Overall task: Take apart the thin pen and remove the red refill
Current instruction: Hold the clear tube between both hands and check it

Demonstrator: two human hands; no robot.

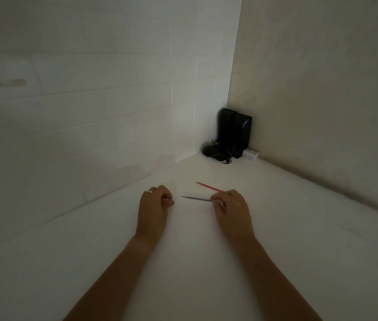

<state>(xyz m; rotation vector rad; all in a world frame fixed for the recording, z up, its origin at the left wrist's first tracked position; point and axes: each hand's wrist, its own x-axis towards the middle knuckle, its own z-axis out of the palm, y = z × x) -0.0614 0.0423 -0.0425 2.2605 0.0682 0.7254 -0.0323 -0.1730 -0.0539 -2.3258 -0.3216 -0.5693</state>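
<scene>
A thin red refill (208, 186) lies on the white table (183, 251), just beyond my right hand and slanting away to the left. My right hand (231, 208) pinches one end of the thin grey pen body (196, 198), whose pointed end sticks out to the left just above the table. My left hand (154, 202), with a ring on one finger, rests a short gap to the left of that point. Its fingers are curled shut around a small pale piece that barely shows at the fingertips.
Black devices with cables (231, 135) and a small white box (250, 155) stand in the far corner where the tiled wall (90, 100) meets the plain right wall (322, 100). The room is dim.
</scene>
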